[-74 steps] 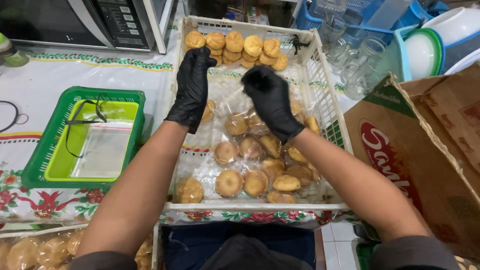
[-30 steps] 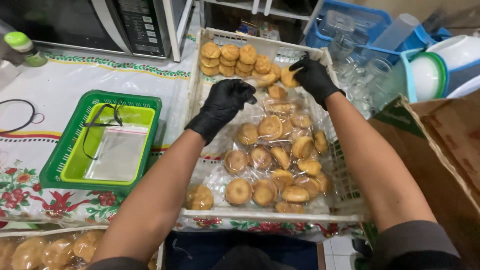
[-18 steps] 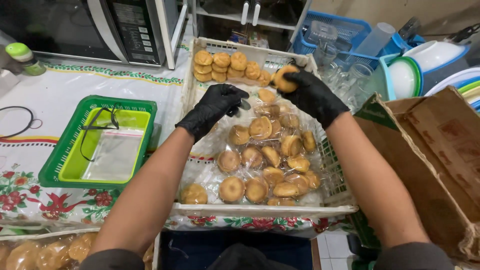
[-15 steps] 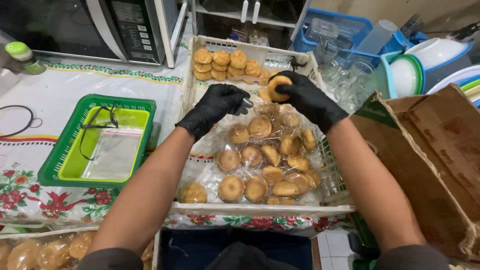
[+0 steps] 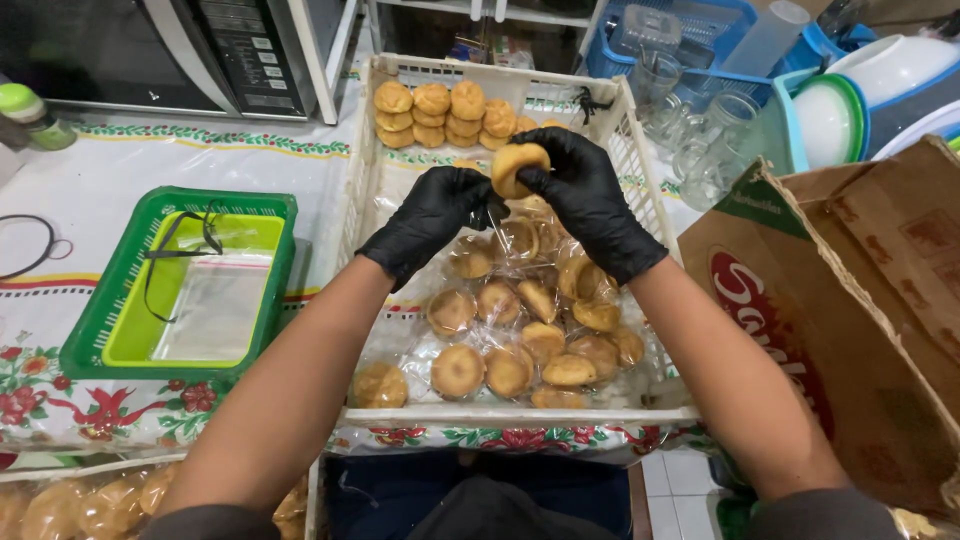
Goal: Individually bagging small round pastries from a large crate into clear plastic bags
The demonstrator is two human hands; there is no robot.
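Both my hands wear black gloves and meet above a white plastic crate. My right hand pinches a round golden pastry by its edge. My left hand is curled just left of it, fingertips close to the pastry; whether they touch it is unclear. Below my hands, several bagged pastries in clear wrap lie in the crate. Stacked unwrapped pastries line the crate's far end.
A green basket holding a clear plastic bag sits at left on a floral tablecloth. A microwave stands behind. A cardboard box is at right, with glasses and dishes beyond. More bagged pastries lie bottom left.
My right hand picked a pastry from the crate's far right corner and brought it to the middle. My left hand rose from the bagged pastries to meet it.
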